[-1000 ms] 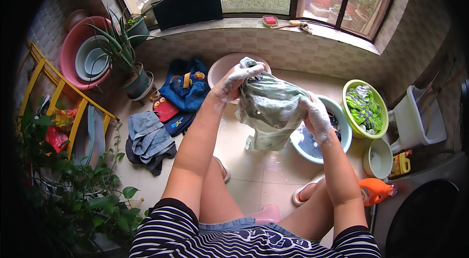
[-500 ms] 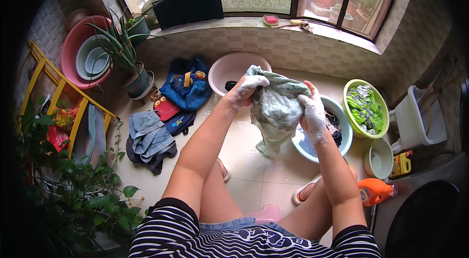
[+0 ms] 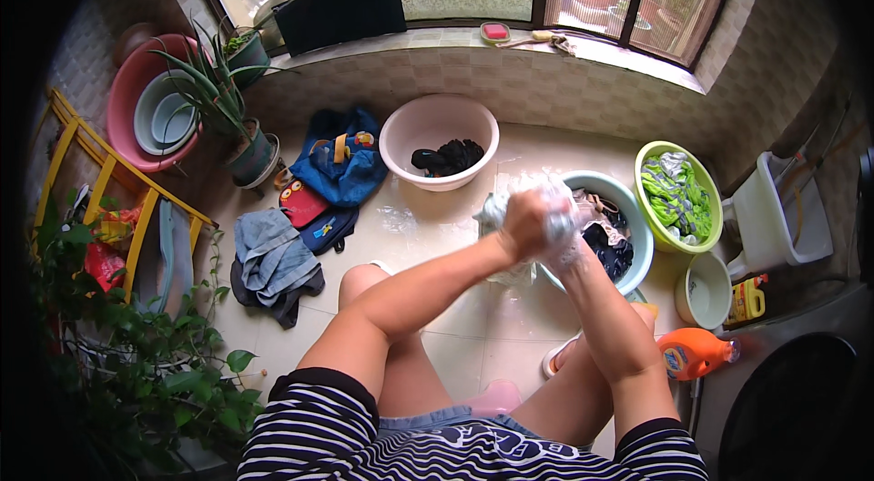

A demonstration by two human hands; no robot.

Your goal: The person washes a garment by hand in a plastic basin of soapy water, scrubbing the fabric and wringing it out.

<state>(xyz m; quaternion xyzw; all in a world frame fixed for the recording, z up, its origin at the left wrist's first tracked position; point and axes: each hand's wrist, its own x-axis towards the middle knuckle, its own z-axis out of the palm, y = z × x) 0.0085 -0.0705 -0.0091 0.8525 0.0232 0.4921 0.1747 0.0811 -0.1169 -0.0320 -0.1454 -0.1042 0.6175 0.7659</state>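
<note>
My left hand [image 3: 525, 226] is closed round a wet, pale green garment [image 3: 496, 208], bunched up and sudsy. My right hand [image 3: 562, 233], coated in foam and blurred by motion, grips the same cloth, pressed up against the left. Both are held over the floor at the left rim of a light blue basin [image 3: 648, 249]. Inside that basin lie dark and pale pink clothes [image 3: 612, 240]. Part of the garment hangs below my wrists, smeared and half hidden by my left forearm.
Beyond stands a pink basin [image 3: 401, 167] with black clothes [image 3: 451, 158]. A yellow-green basin [image 3: 715, 240] of lime clothes, a small pale basin [image 3: 703, 290] and an orange detergent bottle [image 3: 696, 355] are at right. Blue bags [image 3: 337, 172] and denim [image 3: 269, 249] lie left.
The garment was spread between my raised, separated hands. Now my hands have come together, lower and nearer, with the cloth bunched between them. The black clothes in the pink basin have come into fuller view.
</note>
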